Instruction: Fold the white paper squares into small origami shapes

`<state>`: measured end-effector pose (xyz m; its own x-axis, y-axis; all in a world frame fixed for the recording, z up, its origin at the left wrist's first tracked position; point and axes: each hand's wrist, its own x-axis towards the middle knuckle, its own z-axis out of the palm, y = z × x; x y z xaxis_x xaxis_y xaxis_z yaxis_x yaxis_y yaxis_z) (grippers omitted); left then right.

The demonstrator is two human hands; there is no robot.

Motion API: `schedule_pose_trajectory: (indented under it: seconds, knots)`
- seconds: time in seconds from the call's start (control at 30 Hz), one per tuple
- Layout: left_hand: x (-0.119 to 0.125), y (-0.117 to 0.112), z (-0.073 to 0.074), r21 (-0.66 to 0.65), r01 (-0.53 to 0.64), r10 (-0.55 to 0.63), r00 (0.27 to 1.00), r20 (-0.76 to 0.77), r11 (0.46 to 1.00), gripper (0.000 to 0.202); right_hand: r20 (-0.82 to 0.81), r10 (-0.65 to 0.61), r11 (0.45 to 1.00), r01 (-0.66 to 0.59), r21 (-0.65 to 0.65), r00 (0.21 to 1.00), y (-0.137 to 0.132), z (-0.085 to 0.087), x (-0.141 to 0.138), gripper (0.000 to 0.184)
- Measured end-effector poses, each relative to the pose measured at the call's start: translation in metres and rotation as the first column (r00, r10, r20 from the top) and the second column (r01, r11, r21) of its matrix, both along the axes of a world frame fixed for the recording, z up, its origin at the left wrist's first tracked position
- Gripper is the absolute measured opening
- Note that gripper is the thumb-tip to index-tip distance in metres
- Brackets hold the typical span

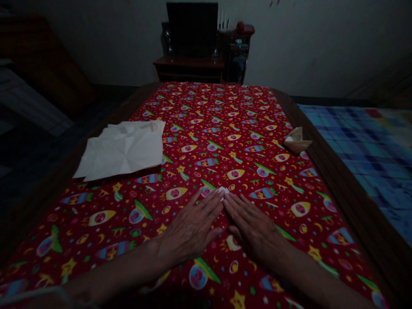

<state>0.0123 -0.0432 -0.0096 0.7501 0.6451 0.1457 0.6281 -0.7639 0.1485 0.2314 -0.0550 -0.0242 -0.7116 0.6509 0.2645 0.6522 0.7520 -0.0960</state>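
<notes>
A small piece of folded white paper (pixel 222 190) lies on the red patterned cloth, mostly hidden under my fingertips. My left hand (pixel 195 223) lies flat from the left, fingers stretched out and close together, their tips on the paper. From the right, my right hand (pixel 252 223) rests the same way, palm down with straight fingers, its tips meeting the left ones over the paper. Both hands are open and press down rather than grip. To the left lies a stack of creased white paper sheets (pixel 128 150). A folded paper shape (pixel 298 141) stands near the cloth's right edge.
The red cloth (pixel 209 128) with rockets and stars covers a long table with a dark wooden edge (pixel 341 171). Beyond its far end stand a dark screen (pixel 192 28) on a cabinet and a red telephone-like object (pixel 245 29). Blue checked bedding (pixel 350 146) lies at right.
</notes>
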Motion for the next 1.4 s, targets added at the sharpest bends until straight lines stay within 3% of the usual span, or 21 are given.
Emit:
schedule_pose_trajectory:
  seconds: [0.1,0.27,0.5,0.63,0.83,0.93,1.03,1.13,1.27,1.4]
  knots:
    - [-0.002,-0.001,0.001,-0.008,-0.009,0.009,0.999,-0.031,1.0,0.054,0.051,-0.03,0.998,0.033,-0.061,0.998,-0.007,0.001,0.005,0.062]
    - [-0.004,-0.003,-0.003,0.0,-0.03,0.03,0.999,-0.019,1.0,0.055,-0.003,-0.033,0.997,0.033,-0.064,0.999,-0.009,0.004,0.009,0.06]
    - [-0.008,0.004,-0.011,-0.03,-0.155,0.158,0.969,0.19,0.987,0.053,-0.249,-0.102,0.991,0.077,-0.11,0.963,-0.006,-0.004,0.014,0.056]
    - [-0.01,0.012,-0.012,-0.091,-0.144,0.165,0.94,0.3,0.985,0.052,-0.359,-0.187,0.982,0.159,-0.104,0.915,0.0,-0.008,0.016,0.06]
    - [-0.009,0.015,-0.011,-0.151,-0.071,0.128,0.901,0.414,0.986,0.043,-0.381,-0.146,0.988,0.116,-0.1,0.913,0.005,-0.001,0.013,0.039]
    - [-0.007,0.016,-0.01,-0.187,-0.046,0.131,0.872,0.472,0.981,0.046,-0.419,-0.188,0.979,0.134,-0.154,0.888,0.008,0.003,0.007,0.033]
    - [-0.005,0.018,-0.009,-0.183,-0.057,0.148,0.833,0.534,0.981,0.041,-0.455,-0.22,0.97,0.143,-0.199,0.863,0.015,0.006,-0.001,0.016]
    - [-0.004,0.021,-0.007,-0.204,-0.067,0.174,0.803,0.57,0.977,0.027,-0.475,-0.237,0.958,0.122,-0.26,0.848,0.023,0.006,-0.008,0.019]
    - [-0.008,0.025,0.005,-0.327,-0.005,0.194,0.814,0.548,0.945,0.021,-0.589,-0.299,0.917,0.055,-0.396,0.751,0.029,0.005,-0.008,0.02]
    - [-0.015,0.028,0.021,-0.447,0.241,0.081,0.803,0.59,0.862,0.031,-0.656,-0.457,0.775,-0.094,-0.625,0.601,0.028,0.007,-0.007,0.024]
